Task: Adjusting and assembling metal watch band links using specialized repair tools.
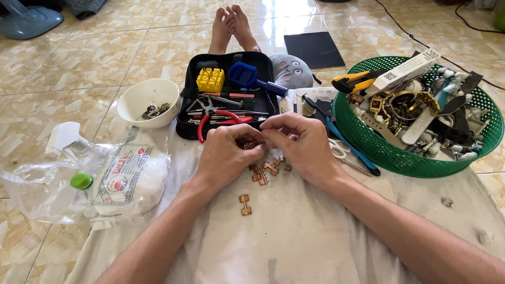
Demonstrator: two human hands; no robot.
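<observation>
Plainly, with left hand [225, 155] and right hand [304, 148] both pinching the copper watch-band segment [254, 143], a slip could scatter the loose links [267, 169] at six o'clock into cloth [294, 231] folds.

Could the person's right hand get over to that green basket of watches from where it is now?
Probably yes. The right hand is pinching a copper-coloured band piece together with the left hand, but the green basket sits just to its right on the cloth. Only scissors lie between, flat and low.
</observation>
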